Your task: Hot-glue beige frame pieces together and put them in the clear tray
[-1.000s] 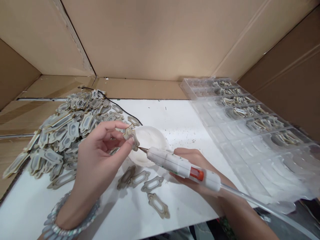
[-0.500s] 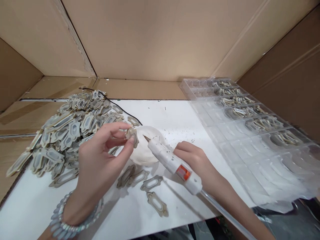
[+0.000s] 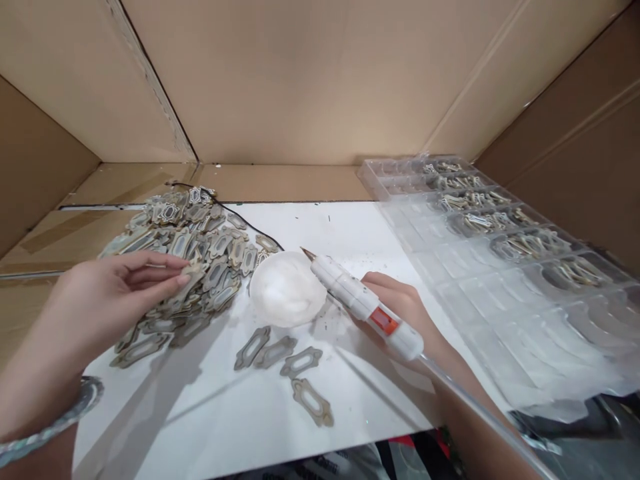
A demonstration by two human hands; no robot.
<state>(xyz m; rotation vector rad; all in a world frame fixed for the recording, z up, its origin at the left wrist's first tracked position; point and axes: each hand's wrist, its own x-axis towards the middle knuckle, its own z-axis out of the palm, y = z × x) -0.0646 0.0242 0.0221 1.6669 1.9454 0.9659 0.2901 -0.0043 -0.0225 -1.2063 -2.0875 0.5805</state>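
Observation:
My left hand (image 3: pixel 115 293) reaches over the big pile of flat ornate frame pieces (image 3: pixel 200 247) at the left. Its thumb and fingertips are pinched on one piece at the pile's near edge. My right hand (image 3: pixel 403 310) grips a white glue gun (image 3: pixel 365 303) with an orange label. The gun's nozzle points up-left, just past the far rim of a white bowl (image 3: pixel 287 290). A clear glue stick trails back from the gun along my forearm. Several loose frame pieces (image 3: pixel 285 363) lie on the white board in front of the bowl.
A clear plastic compartment tray (image 3: pixel 500 267) runs along the right, its far cells holding small metal ornaments (image 3: pixel 475 200). A black cable (image 3: pixel 240 217) snakes behind the pile. Cardboard walls close in the back and both sides. The white board (image 3: pixel 350 227) ends near me.
My left hand has swung left from above the bowl to the pile with its piece. The glue gun has drawn away from that piece and now lies lower, nozzle past the bowl.

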